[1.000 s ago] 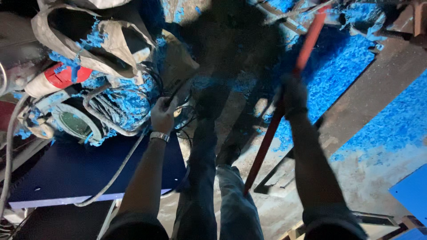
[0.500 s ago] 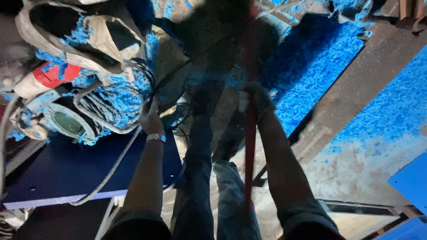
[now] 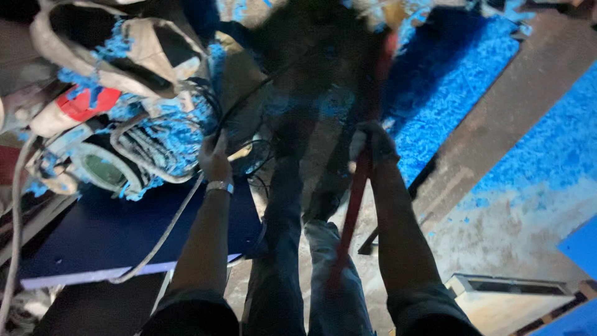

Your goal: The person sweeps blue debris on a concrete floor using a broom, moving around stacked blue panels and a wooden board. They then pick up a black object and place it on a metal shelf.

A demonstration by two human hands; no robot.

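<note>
- The right hand (image 3: 372, 144) is wrapped tight around a long red bar (image 3: 356, 205).
- The bar runs up and down, from near the legs to past the hand, where it blurs.
- The left hand (image 3: 214, 160) reaches to the left and pinches a thin black cord (image 3: 249, 99).
- The cord lies by a pile of tools (image 3: 118, 143) and blue bits (image 3: 448, 106).
- The bar sits on the right, apart from the left hand.

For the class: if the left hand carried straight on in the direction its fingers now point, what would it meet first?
Probably the black cable that the left hand already touches, then the coiled hose dusted with blue shavings. Depth is unclear in this dim, blurred view.
</note>
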